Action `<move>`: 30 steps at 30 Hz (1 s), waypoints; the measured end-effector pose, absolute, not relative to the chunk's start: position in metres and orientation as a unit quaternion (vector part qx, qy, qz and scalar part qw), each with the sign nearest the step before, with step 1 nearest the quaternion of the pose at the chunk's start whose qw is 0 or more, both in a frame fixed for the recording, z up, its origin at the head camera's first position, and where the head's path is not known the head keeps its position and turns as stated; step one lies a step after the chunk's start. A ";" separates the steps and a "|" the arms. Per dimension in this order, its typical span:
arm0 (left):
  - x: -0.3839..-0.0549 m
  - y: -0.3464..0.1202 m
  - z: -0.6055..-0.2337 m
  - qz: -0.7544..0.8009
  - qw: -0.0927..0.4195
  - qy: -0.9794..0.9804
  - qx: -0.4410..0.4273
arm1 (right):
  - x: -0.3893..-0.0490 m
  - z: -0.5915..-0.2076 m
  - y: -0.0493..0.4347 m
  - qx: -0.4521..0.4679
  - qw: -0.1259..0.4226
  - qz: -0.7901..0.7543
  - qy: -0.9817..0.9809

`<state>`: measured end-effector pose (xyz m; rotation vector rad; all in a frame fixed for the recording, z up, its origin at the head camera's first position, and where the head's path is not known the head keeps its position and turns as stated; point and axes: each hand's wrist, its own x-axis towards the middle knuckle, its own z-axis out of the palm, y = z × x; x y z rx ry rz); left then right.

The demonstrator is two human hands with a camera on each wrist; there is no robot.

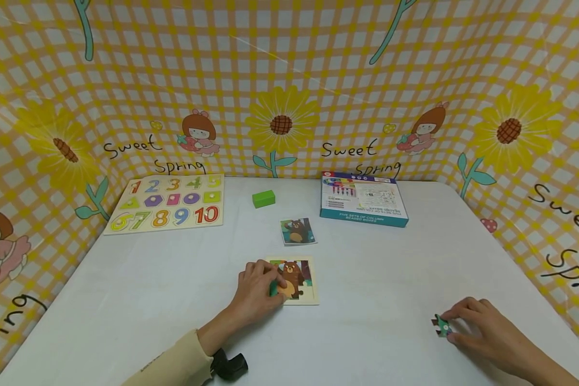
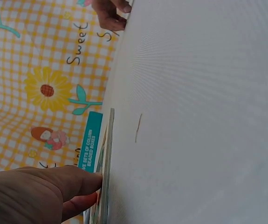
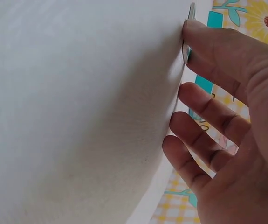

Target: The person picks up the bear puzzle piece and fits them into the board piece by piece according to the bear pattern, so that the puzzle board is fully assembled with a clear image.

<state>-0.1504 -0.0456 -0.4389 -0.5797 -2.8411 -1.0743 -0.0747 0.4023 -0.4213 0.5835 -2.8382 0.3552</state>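
A bear jigsaw puzzle (image 1: 310,296) in a pale frame lies flat on the white table, partly assembled, with a gap at its right side. My left hand (image 1: 258,289) holds it at its left side, thumb near the lower edge and curled fingers over the picture; they hide that side. In the left wrist view the thumb touches the frame's edge (image 2: 108,154). Far to the right, my right hand (image 1: 487,335) pinches a green and brown puzzle piece (image 1: 442,326) between thumb and index finger, close to the tabletop. Its other fingers (image 3: 199,135) are loosely bent.
Behind the puzzle lies a bear picture card (image 1: 298,231). Farther back stand a green block (image 1: 264,199), a number and shape board (image 1: 164,203) at left, and a teal-sided box (image 1: 364,198) at right. A checked sunflower cloth (image 1: 289,69) encloses the table.
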 end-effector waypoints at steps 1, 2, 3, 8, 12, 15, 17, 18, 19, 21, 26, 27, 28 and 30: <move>-0.150 -0.046 -0.439 -0.348 0.025 -0.918 -0.187 | -0.075 -0.421 0.402 0.202 0.113 0.120 -0.965; -0.150 -0.046 -0.439 -0.348 0.025 -0.918 -0.187 | -0.075 -0.420 0.401 0.204 0.114 0.118 -0.965; -0.150 -0.046 -0.439 -0.348 0.025 -0.918 -0.188 | -0.076 -0.420 0.400 0.206 0.114 0.117 -0.965; -0.150 -0.046 -0.439 -0.347 0.025 -0.919 -0.188 | -0.081 -0.412 0.386 0.207 0.097 0.120 -0.966; -0.150 -0.046 -0.438 -0.349 0.023 -0.918 -0.186 | -0.093 -0.399 0.354 0.185 0.046 0.133 -0.973; -0.150 -0.045 -0.439 -0.351 0.023 -0.917 -0.187 | -0.105 -0.390 0.319 0.173 0.005 0.141 -0.975; -0.150 -0.045 -0.439 -0.350 0.025 -0.918 -0.187 | -0.112 -0.387 0.293 0.172 -0.014 0.146 -0.974; -0.150 -0.045 -0.439 -0.349 0.025 -0.918 -0.188 | -0.116 -0.387 0.282 0.178 -0.017 0.149 -0.973; -0.150 -0.045 -0.439 -0.349 0.026 -0.917 -0.189 | -0.119 -0.387 0.270 0.185 -0.018 0.151 -0.971; -0.150 -0.045 -0.439 -0.347 0.028 -0.918 -0.191 | -0.125 -0.388 0.249 0.195 -0.016 0.152 -0.969; -0.151 -0.044 -0.437 -0.340 0.029 -0.921 -0.189 | -0.138 -0.394 0.210 0.220 -0.006 0.150 -0.964; -0.151 -0.044 -0.437 -0.340 0.028 -0.921 -0.188 | -0.140 -0.395 0.205 0.221 -0.005 0.150 -0.964; -0.151 -0.044 -0.437 -0.340 0.027 -0.921 -0.188 | -0.143 -0.397 0.200 0.223 -0.006 0.150 -0.963; -0.151 -0.045 -0.437 -0.341 0.027 -0.921 -0.187 | -0.146 -0.399 0.193 0.224 -0.006 0.150 -0.963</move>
